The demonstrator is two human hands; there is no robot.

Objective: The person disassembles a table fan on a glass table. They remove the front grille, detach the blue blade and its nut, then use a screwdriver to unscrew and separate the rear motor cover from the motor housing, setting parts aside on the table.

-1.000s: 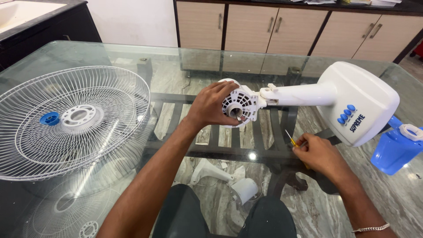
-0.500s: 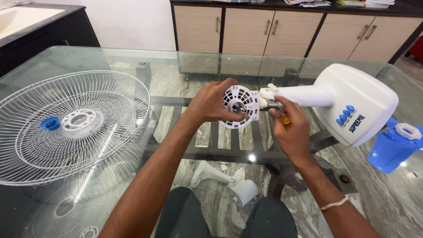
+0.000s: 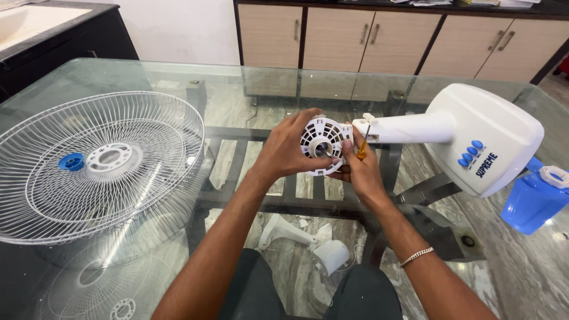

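Over the glass bench (image 3: 178, 74), our left hand (image 3: 284, 151) grips the motor housing (image 3: 323, 145); our right hand (image 3: 355, 166) grips a screwdriver (image 3: 363, 148) at three o'clock; grille (image 3: 95, 163) already off, housing unopened.

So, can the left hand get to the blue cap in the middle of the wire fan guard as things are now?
Probably yes. The blue cap sits exposed on the wire fan guard, nothing lying between it and the left hand. But that hand holds the round white motor cover, so it must let go first.

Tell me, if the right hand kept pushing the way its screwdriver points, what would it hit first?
The right hand aims its screwdriver down-left into the round white motor cover, so it would probably meet that first; depth is unclear.
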